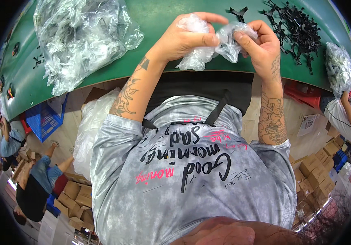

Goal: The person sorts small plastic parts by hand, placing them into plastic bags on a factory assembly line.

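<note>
Left hand (189, 36) is curled round some crumpled clear plastic (196, 59), which shows above its thumb and hangs out below the palm; its index finger is stretched out toward the right. Right hand (262, 45) is clamped on a small clear bag (229, 45), gripping it between thumb and fingers. That bag sits between the two hands, above the near edge of the green table (159, 12), with the left thumb tip right at its left side; whether thumb and bag touch, I cannot tell. Whether anything is inside the bag is also unclear.

Just beyond the hands, a single black part (238, 14) with several arms lies on the table. To its right is a tangled heap of similar black parts (300, 30), and farther right, at the near edge of the table, stands a stuffed clear bag (339, 67). On the left side of the table spreads a large pile of clear plastic bags (85, 41).

Below the table, a blue crate (46, 119) is on the left and something red (304, 96) on the right. Cardboard boxes (315, 173) are stacked on the near right. One co-worker (36, 190) is at the left.
</note>
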Action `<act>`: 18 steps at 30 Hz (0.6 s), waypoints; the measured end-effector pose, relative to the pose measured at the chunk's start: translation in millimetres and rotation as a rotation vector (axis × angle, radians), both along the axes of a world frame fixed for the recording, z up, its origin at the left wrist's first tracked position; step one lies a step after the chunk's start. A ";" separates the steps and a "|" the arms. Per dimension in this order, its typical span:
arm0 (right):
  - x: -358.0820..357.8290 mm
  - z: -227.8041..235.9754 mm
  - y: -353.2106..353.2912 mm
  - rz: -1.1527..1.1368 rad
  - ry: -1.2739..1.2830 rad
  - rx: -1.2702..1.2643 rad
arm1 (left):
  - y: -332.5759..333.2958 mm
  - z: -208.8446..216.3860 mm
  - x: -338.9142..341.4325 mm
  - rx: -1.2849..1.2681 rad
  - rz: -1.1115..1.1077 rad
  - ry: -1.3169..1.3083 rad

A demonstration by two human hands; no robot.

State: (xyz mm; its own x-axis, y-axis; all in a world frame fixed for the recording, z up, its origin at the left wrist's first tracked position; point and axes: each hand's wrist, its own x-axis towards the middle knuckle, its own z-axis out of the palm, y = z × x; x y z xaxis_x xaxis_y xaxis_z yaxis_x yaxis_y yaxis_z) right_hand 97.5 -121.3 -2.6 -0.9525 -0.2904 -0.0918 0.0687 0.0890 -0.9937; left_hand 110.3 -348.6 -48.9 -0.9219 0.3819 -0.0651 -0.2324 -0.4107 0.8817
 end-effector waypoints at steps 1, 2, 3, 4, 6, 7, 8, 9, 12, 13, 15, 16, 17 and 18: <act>-1.5 -0.7 1.8 0.000 -0.001 0.001 | 0.8 0.0 0.5 -0.043 0.024 -0.022; -3.6 -1.2 4.4 0.036 0.018 0.087 | -2.5 -1.3 0.8 -0.034 0.022 -0.012; -6.2 -1.7 7.6 0.072 0.037 0.175 | -4.1 -4.6 -0.7 -0.033 0.023 -0.013; -9.2 -3.1 12.7 0.076 0.037 0.175 | -6.0 -8.5 -2.5 0.043 0.007 -0.014; -15.3 -5.1 21.9 0.049 -0.021 -0.021 | -7.2 -15.6 -5.0 0.119 -0.004 -0.011; -16.1 -4.4 22.1 0.051 -0.019 -0.020 | -5.4 -16.5 -6.7 0.172 0.013 -0.051; -16.1 -2.4 22.3 -0.003 0.018 -0.046 | -4.6 -16.7 -8.5 0.225 0.030 -0.090; -15.7 0.8 22.7 -0.058 0.057 -0.072 | -4.7 -16.3 -7.3 0.227 0.032 -0.084; -7.0 5.8 13.9 -0.047 0.017 -0.023 | 1.2 -10.4 -4.6 0.078 -0.025 0.048; -2.8 3.5 6.3 -0.050 0.018 -0.041 | 7.6 -9.5 -1.7 0.074 0.009 0.069; 0.9 -0.8 -3.5 -0.043 0.022 0.006 | 2.8 -4.7 0.1 -0.018 -0.014 0.000; 0.4 -3.4 -5.1 -0.030 0.066 0.064 | 2.6 0.4 0.9 -0.014 0.010 -0.063; -0.6 -4.3 -5.5 -0.015 0.106 0.120 | -0.7 -0.2 0.1 -0.005 0.008 -0.046; -3.2 -2.1 -3.9 -0.016 0.122 0.128 | -4.1 -3.7 -0.7 -0.031 0.027 -0.029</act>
